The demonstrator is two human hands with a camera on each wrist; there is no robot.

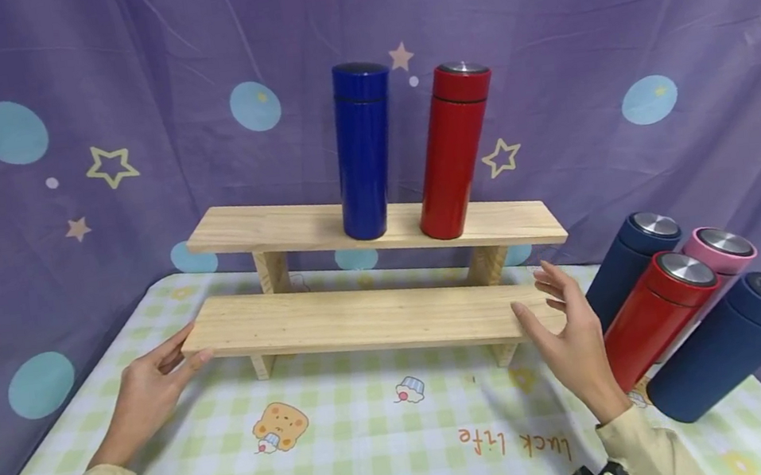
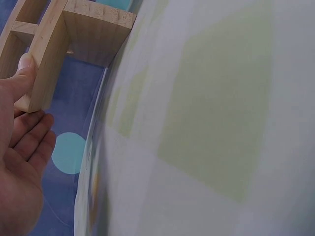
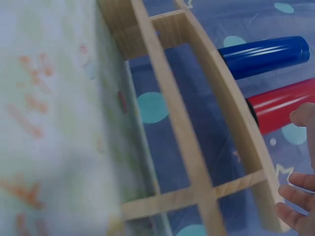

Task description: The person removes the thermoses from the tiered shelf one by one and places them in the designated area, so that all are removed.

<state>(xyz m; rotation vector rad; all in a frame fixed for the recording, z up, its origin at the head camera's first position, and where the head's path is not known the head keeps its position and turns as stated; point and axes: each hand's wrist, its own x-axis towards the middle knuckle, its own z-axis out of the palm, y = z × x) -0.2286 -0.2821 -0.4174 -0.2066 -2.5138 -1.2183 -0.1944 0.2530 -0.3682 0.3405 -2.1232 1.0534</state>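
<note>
A two-tier wooden shelf (image 1: pixel 362 316) stands on the table. My left hand (image 1: pixel 147 387) holds the left end of its lower board, the thumb (image 2: pixel 25 69) on the board's edge and the fingers around the end. My right hand (image 1: pixel 570 337) is beside the lower board's right end, fingers spread and nothing held; whether it touches the wood, I cannot tell. On the upper board stand a blue thermos bottle (image 1: pixel 364 151) and a red thermos bottle (image 1: pixel 456 151), side by side. In the right wrist view, both the blue bottle (image 3: pixel 266 56) and the red bottle (image 3: pixel 285 105) show too.
Right of my right hand stand more thermos bottles close together: a dark blue one (image 1: pixel 625 261), a red one (image 1: pixel 662 321), a pink one (image 1: pixel 721 250) and another dark blue one (image 1: pixel 734 343). A green checked cloth (image 1: pixel 365 448) covers the table. Behind hangs a purple curtain (image 1: pixel 501 5).
</note>
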